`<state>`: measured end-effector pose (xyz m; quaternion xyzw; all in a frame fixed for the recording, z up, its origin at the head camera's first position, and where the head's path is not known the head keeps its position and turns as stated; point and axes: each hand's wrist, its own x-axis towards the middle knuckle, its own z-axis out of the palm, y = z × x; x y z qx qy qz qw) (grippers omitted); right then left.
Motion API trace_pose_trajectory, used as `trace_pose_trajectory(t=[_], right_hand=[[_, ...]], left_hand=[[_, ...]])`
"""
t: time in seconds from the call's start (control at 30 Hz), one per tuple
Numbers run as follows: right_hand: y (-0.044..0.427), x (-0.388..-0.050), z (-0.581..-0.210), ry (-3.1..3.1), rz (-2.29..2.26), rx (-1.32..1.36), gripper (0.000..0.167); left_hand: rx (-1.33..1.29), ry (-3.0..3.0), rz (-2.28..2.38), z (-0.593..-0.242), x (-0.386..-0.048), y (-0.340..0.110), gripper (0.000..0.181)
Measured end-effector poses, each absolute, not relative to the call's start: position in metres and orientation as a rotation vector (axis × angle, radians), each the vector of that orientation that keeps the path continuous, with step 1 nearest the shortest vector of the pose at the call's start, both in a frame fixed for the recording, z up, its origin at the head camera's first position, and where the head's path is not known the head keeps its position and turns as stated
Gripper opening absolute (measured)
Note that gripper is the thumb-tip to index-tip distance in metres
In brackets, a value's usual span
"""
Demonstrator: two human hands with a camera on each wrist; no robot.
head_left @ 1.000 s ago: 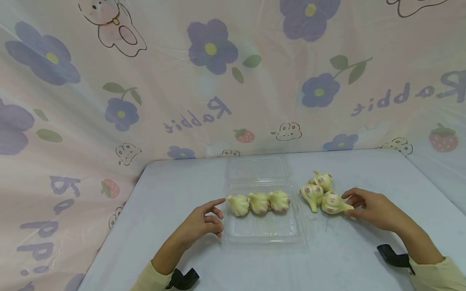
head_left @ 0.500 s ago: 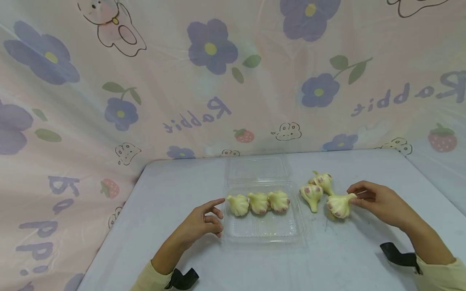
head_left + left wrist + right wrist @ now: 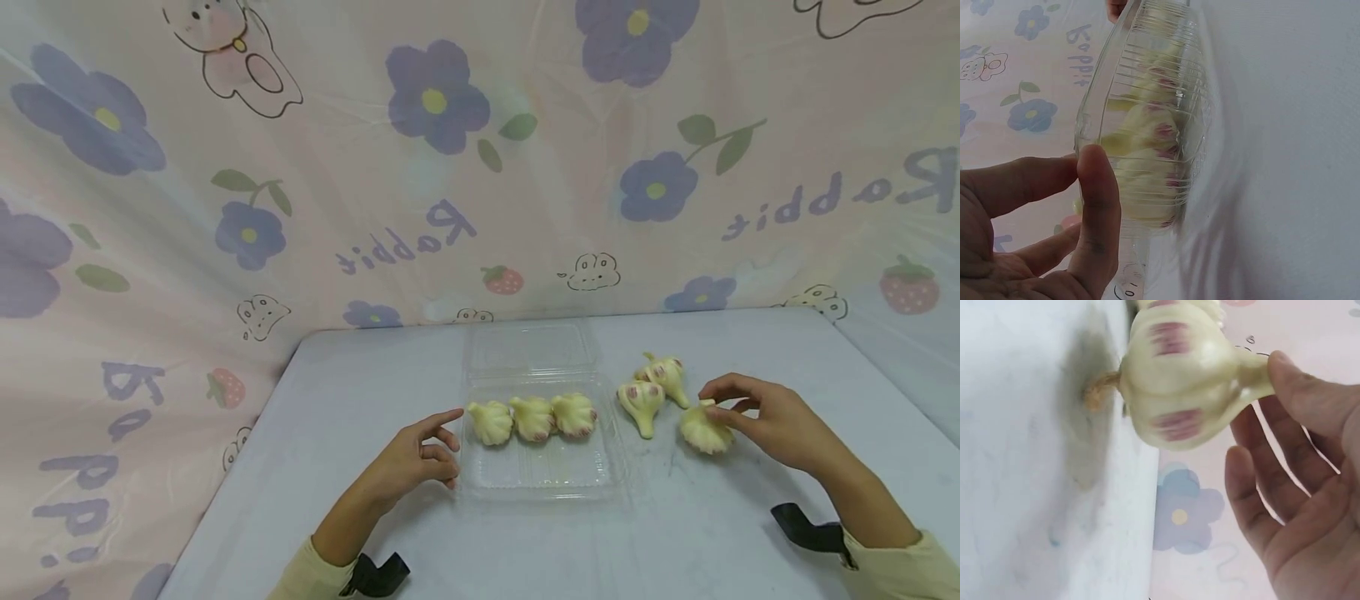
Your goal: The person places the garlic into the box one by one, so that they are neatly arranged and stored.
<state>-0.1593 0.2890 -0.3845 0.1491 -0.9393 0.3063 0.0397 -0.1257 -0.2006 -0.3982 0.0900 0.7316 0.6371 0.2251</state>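
Observation:
My right hand (image 3: pixel 772 421) pinches the stem of a garlic bulb (image 3: pixel 705 431). In the right wrist view this bulb (image 3: pixel 1175 375) hangs root down over the table, with purple patches on its skin. Three more bulbs stand in a row in the back of the open clear plastic box (image 3: pixel 540 475), the middle one (image 3: pixel 532 419) among them. Beside the box's left wall lies my left hand (image 3: pixel 416 458), thumb and forefinger apart and fingertips at the rim. The left wrist view shows the ribbed box wall (image 3: pixel 1147 94) against those fingertips.
Two loose garlic bulbs lie right of the box, one in front (image 3: pixel 641 406) and one behind (image 3: pixel 666 375). The box's lid (image 3: pixel 532 346) is folded back flat on the white table (image 3: pixel 375 367). A patterned curtain (image 3: pixel 480 192) rises behind the table.
My right hand has taken the garlic bulb by its stem and turned it from lying sideways to stem up, root down. The left hand and the box have stayed in place.

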Motion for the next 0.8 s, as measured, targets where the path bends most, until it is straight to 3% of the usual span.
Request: trace_pose_trajectory(t=[0.8], right_hand=[[0.2811,-0.1627,-0.3951,-2.931,0.884,0.570,0.027]], left_hand=[[0.272,2.020,1.753,-0.3982,-0.1255,-0.2013,0.080]])
